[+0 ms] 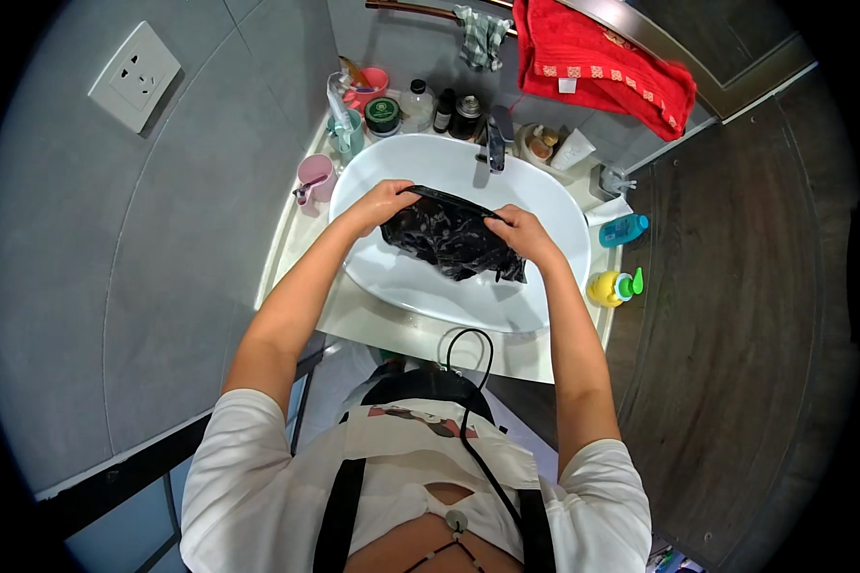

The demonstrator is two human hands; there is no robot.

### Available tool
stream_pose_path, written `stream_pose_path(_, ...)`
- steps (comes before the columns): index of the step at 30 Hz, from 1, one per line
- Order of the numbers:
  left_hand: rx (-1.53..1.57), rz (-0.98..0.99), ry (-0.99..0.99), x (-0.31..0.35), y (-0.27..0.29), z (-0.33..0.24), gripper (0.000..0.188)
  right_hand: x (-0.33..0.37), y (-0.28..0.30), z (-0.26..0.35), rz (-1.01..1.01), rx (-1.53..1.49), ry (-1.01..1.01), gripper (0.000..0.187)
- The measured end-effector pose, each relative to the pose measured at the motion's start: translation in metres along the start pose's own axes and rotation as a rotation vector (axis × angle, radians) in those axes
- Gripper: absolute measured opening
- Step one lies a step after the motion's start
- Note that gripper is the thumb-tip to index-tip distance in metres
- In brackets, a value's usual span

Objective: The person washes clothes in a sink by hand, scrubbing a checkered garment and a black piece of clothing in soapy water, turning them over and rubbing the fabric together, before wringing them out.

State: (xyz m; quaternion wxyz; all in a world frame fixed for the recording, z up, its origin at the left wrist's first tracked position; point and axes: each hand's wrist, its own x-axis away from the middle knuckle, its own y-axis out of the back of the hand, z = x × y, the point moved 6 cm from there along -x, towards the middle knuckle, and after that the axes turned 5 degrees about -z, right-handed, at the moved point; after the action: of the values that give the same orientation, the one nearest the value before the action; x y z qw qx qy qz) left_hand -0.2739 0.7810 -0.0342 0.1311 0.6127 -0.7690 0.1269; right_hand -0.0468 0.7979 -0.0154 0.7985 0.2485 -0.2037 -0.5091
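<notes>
A limp, wet-looking black fabric item [449, 237] with whitish suds on it hangs over the white oval basin [406, 291]. Its upper edge is a thicker black band, but whether it is a bag or a garment I cannot tell. My left hand [382, 205] pinches the band's left end. At the right end, my right hand [524, 233] is closed on the same edge, thumb on the near side. The item's lower part sags toward the basin floor. Behind it, at the basin's back rim, stands a dark metal faucet [496, 143].
Back left on the counter [521, 358] are a pink cup [316, 176], a teal cup [350, 138], a green-lidded jar [382, 115] and several bottles. To the right stand a blue bottle [624, 230] and a yellow pump bottle [607, 288]. A red towel [602, 72] hangs behind.
</notes>
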Motion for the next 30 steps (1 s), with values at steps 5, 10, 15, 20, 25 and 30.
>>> stream_pose_path(5,0.181,-0.015,0.083,0.004,-0.021,-0.008,0.028,-0.001,0.011,0.014,-0.05,0.151,-0.05,0.023)
stream_pose_path(10,0.197,-0.031,0.013,-0.001,-0.037,-0.012,0.03,0.013,-0.023,0.028,-0.201,0.221,0.047,0.041)
stream_pose_path(15,0.308,0.061,0.118,0.005,-0.05,-0.015,0.025,0.004,-0.084,0.003,-0.021,0.019,-0.127,0.051)
stream_pose_path(20,0.424,0.09,0.144,0.014,-0.035,-0.024,0.022,-0.005,-0.09,-0.031,-0.05,-0.318,-0.039,0.031)
stream_pose_path(25,0.589,0.084,0.157,0.016,-0.001,-0.019,0.023,0.002,-0.069,-0.034,0.071,-1.01,-0.375,0.034)
stream_pose_path(30,0.668,0.191,0.195,0.026,-0.017,-0.025,0.026,-0.001,-0.052,0.013,0.095,-0.513,-0.046,0.068)
